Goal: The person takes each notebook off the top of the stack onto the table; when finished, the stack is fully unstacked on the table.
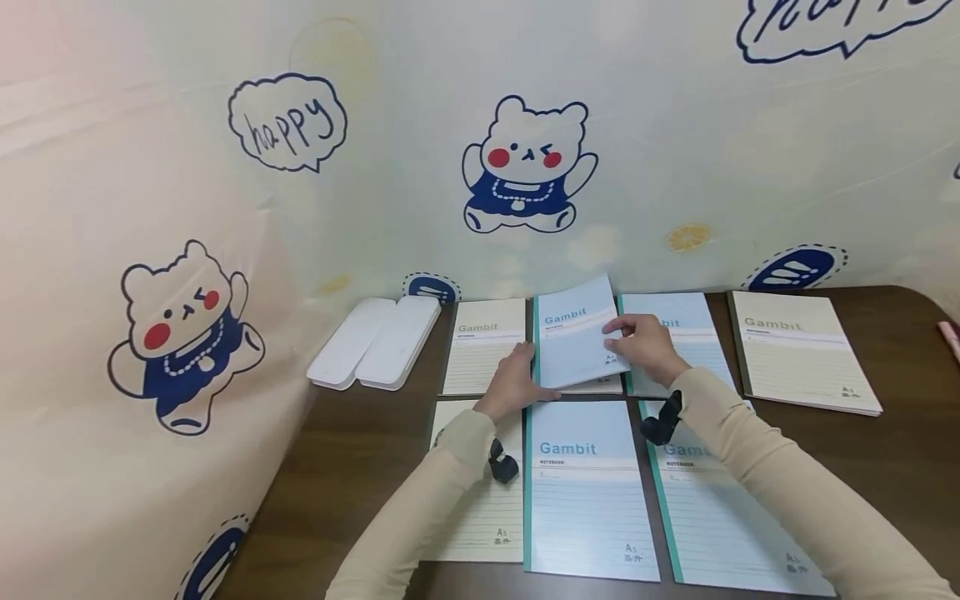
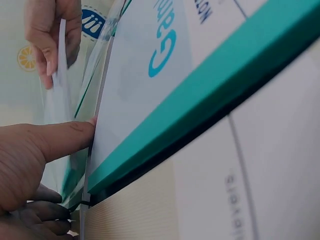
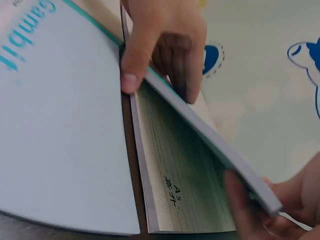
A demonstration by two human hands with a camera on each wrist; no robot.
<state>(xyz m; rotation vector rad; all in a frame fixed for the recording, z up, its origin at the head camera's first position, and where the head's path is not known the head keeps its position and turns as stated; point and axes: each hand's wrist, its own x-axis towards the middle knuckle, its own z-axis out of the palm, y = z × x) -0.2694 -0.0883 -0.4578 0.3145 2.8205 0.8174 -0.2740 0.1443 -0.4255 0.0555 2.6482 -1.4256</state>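
Note:
A blue Gambit notebook (image 1: 573,329) with a green spine tilts up along its right side, over a cream notebook (image 3: 175,190) lying beneath it. My right hand (image 1: 651,350) pinches its raised right edge between thumb and fingers, as the right wrist view (image 3: 295,205) also shows. At the lower left corner is my left hand (image 1: 513,383), its fingers along the spine side and its thumb stretched along the near edge. In the left wrist view that thumb touches the edge beside the front blue notebook (image 2: 135,90).
Cream notebooks lie at back left (image 1: 483,362), front left (image 1: 480,529) and far right (image 1: 798,342). Blue ones lie at front middle (image 1: 585,517), front right (image 1: 720,517) and behind my right hand (image 1: 693,337). Two white cases (image 1: 375,342) stand against the printed cloth backdrop (image 1: 375,217).

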